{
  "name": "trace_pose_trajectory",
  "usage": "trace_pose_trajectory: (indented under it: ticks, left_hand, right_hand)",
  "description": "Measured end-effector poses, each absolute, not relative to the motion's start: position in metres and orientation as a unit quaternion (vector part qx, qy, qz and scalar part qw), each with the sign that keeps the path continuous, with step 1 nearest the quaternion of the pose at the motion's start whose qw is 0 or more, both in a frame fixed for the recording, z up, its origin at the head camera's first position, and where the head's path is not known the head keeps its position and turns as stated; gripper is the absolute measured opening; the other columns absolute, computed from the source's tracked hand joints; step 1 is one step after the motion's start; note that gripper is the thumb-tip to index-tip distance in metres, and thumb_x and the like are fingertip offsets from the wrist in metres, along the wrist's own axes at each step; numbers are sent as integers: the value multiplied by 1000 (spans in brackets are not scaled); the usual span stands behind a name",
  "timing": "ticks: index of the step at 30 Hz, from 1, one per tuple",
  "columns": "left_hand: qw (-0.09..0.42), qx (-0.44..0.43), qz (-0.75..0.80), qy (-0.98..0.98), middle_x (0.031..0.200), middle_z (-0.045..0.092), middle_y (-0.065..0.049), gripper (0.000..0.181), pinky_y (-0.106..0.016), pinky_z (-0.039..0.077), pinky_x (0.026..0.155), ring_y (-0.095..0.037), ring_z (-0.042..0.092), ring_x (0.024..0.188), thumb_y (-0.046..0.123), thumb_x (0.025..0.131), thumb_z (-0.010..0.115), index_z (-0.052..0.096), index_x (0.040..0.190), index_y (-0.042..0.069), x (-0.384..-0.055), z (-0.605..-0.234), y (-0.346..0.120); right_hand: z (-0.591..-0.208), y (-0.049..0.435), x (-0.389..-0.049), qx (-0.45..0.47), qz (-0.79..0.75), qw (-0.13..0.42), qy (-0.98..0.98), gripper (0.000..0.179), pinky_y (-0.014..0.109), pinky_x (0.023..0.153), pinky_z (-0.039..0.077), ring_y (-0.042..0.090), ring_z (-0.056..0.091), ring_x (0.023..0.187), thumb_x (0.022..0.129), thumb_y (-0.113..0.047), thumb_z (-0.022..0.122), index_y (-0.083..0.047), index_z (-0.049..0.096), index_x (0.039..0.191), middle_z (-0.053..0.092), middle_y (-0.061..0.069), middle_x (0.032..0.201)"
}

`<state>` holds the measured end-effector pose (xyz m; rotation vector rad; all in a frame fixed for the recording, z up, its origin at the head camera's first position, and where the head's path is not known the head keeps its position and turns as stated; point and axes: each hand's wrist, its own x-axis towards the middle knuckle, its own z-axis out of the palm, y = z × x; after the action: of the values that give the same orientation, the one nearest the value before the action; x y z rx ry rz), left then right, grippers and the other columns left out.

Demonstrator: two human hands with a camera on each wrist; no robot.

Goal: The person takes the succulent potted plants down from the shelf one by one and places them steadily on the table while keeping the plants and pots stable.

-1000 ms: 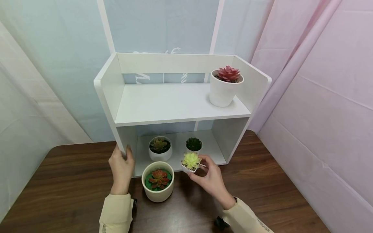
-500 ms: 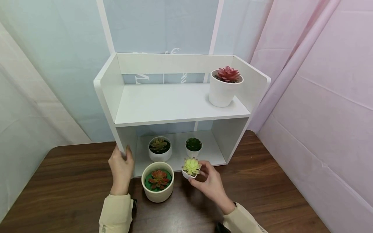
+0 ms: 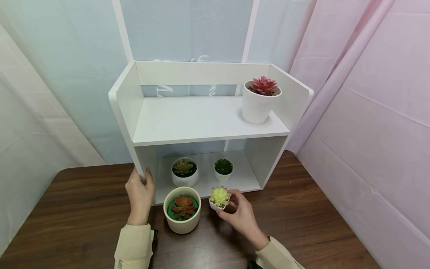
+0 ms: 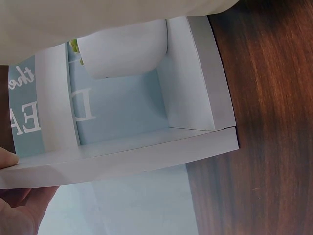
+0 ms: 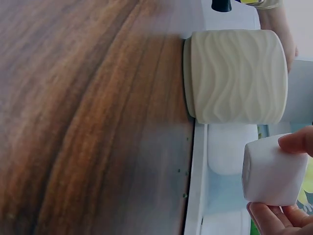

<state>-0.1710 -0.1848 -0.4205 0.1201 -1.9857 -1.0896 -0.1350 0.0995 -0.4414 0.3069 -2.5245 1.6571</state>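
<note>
In the head view, my right hand point(image 3: 242, 216) pinches a small white pot with a yellow-green succulent point(image 3: 220, 197) between thumb and fingers, just in front of the lower shelf. The right wrist view shows that white pot point(image 5: 274, 171) held clear of the wooden tabletop. My left hand point(image 3: 140, 192) grips the left side panel of a white two-tier shelf point(image 3: 198, 119), thumb inside and fingers on the outer side. Left of the small pot, a cream pot with a red-green succulent point(image 3: 182, 225) stands on the table; its wavy ribbing shows in the right wrist view.
On the lower tier stand a round white pot with a brownish-green succulent point(image 3: 184, 180) and a small white pot with a dark green succulent point(image 3: 223, 176). A larger white pot with a red succulent point(image 3: 255, 106) occupies the upper tier's right end. Curtains hang behind.
My right hand has brought the small yellow-green succulent down and toward me, away from the dark green one, which now shows fully. The left hand stays on the side panel.
</note>
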Motion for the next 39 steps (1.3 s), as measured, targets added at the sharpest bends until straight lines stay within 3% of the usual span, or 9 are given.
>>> trace_pose_trajectory:
  ticks: [13,24,39]
  left_hand:
    - [420,47,-440,-792,105,64,-33,26,-64,50,68,-52,63,92,-4,91,55,58,115,-13,-171,-420,-185]
    - [421,45,-440,-792,105,64,-34,26,-63,50,68,-52,63,91,-4,91,55,57,115,-13,-171,-419,-184]
    - [422,48,-440,-792,105,64,-33,26,-64,50,68,-51,63,92,-3,91,54,58,115,-13,-171,-420,-184]
  right_hand:
    - [-457,100,-137,93,537,33,-838,56,36,86,54,40,63,107,67,2,81,2,53,115,55,23,122]
    - [-468,100,-141,92,536,37,-838,55,26,87,52,35,62,108,65,5,82,0,55,113,58,20,120]
    - [-470,101,-137,94,552,19,-828,57,31,88,53,38,61,111,66,3,83,3,52,115,55,24,123]
